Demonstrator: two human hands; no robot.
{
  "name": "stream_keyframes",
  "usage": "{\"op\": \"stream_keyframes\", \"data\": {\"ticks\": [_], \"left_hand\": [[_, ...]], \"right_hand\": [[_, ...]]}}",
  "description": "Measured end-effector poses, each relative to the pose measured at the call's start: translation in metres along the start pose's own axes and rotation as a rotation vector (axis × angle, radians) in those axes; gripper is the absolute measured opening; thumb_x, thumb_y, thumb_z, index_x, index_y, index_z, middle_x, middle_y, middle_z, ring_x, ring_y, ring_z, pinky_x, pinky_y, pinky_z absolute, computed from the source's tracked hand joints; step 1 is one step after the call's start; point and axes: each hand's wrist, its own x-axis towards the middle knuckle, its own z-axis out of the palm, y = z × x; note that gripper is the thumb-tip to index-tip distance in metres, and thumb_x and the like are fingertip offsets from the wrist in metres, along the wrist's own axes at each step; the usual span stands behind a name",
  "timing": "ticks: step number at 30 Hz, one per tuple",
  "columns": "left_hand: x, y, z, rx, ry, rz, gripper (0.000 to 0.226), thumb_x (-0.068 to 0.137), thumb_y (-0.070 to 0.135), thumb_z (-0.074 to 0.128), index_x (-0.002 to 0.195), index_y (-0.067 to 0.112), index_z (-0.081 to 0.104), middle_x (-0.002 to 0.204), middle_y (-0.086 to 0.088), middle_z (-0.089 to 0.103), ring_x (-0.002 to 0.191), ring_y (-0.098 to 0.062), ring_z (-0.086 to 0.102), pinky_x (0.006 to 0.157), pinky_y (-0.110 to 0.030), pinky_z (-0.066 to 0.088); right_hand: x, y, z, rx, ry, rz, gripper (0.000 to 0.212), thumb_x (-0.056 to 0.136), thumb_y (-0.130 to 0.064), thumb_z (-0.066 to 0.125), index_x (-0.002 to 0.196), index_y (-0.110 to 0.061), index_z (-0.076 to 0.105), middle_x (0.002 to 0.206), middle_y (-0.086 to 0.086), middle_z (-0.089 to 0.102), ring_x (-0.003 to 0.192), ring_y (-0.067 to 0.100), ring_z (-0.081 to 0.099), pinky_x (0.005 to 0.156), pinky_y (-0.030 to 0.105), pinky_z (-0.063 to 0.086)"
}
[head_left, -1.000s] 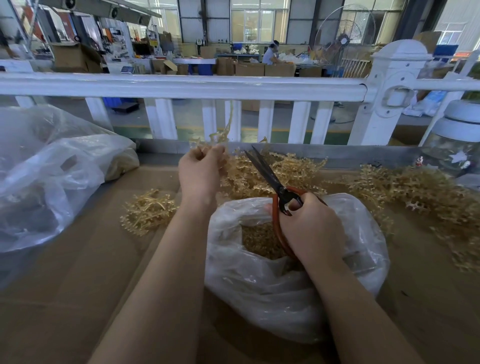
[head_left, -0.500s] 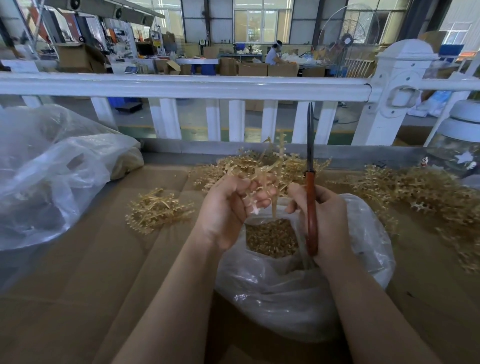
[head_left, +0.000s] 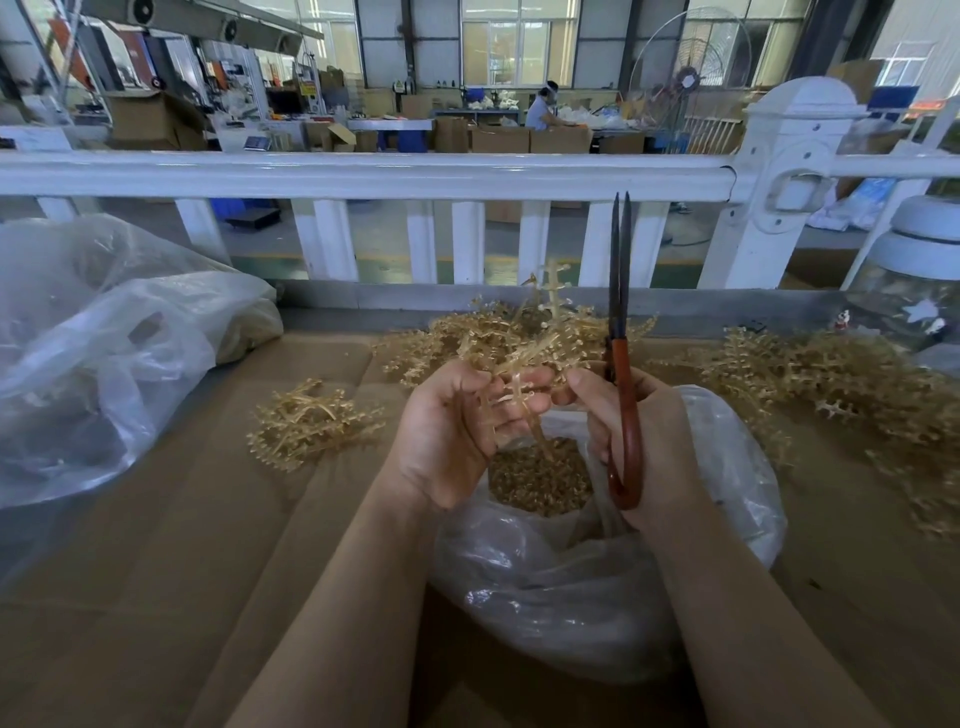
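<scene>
Pinching a gold sprig, left hand faces right hand (scissors upright).

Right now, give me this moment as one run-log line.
left hand grips gold sprig | right hand holds scissors, blades shut, tips up | both over open plastic bag of cut bits

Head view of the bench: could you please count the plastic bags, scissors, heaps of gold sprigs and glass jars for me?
Plastic bags: 2
Scissors: 1
Heaps of gold sprigs: 3
Glass jar: 1
Total: 7
</scene>
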Motion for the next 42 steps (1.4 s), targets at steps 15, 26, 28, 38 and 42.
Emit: {"op": "stream_keyframes", "data": {"ticks": [15, 26, 28, 38, 42], "left_hand": [[0.001, -0.003, 0.001, 0.133, 0.123, 0.004, 0.032, 0.073, 0.024, 0.08, 0.102, 0.015, 0.07, 0.081, -0.001, 0.066, 0.075, -0.017, 0.064, 0.066, -0.03, 0.056], [0.0, -0.004, 0.004, 0.288, 0.116, -0.01, 0.052, 0.054, 0.023, 0.093, 0.096, 0.007, 0.066, 0.067, -0.003, 0.066, 0.059, -0.016, 0.055, 0.059, -0.027, 0.044], [0.0, -0.005, 0.002, 0.298, 0.129, 0.014, 0.023, 0.061, 0.026, 0.09, 0.07, 0.016, 0.071, 0.057, 0.0, 0.055, 0.055, -0.015, 0.045, 0.055, -0.025, 0.041], [0.002, -0.009, 0.001, 0.201, 0.112, 0.007, 0.013, 0.078, 0.024, 0.071, 0.068, 0.015, 0.071, 0.065, 0.0, 0.059, 0.061, -0.009, 0.05, 0.061, -0.024, 0.039], [0.001, -0.01, 0.001, 0.186, 0.1, -0.014, 0.012, 0.079, 0.026, 0.07, 0.073, 0.015, 0.072, 0.067, 0.0, 0.061, 0.063, -0.01, 0.053, 0.061, -0.021, 0.046]], "right_hand": [[-0.002, -0.001, 0.001, -0.124, -0.085, -0.068, 0.029, 0.091, -0.01, 0.07, 0.065, -0.02, 0.071, 0.065, 0.004, 0.067, 0.045, -0.001, 0.053, 0.046, 0.006, 0.041], [-0.002, 0.0, 0.006, -0.203, -0.124, -0.033, 0.015, 0.078, -0.027, 0.082, 0.065, -0.029, 0.074, 0.061, -0.001, 0.067, 0.056, 0.009, 0.064, 0.06, 0.021, 0.053], [-0.003, 0.0, 0.006, -0.215, -0.151, -0.049, 0.023, 0.084, -0.019, 0.08, 0.065, -0.031, 0.075, 0.059, -0.002, 0.067, 0.047, 0.001, 0.058, 0.049, 0.011, 0.045], [-0.005, 0.001, 0.006, -0.231, -0.164, -0.092, 0.015, 0.083, -0.015, 0.079, 0.07, -0.021, 0.075, 0.061, -0.005, 0.069, 0.054, 0.001, 0.062, 0.054, 0.011, 0.048], [-0.004, -0.001, 0.007, -0.243, -0.137, -0.114, 0.023, 0.082, -0.016, 0.08, 0.068, -0.034, 0.077, 0.067, -0.005, 0.073, 0.059, 0.004, 0.068, 0.058, 0.014, 0.052]]}}
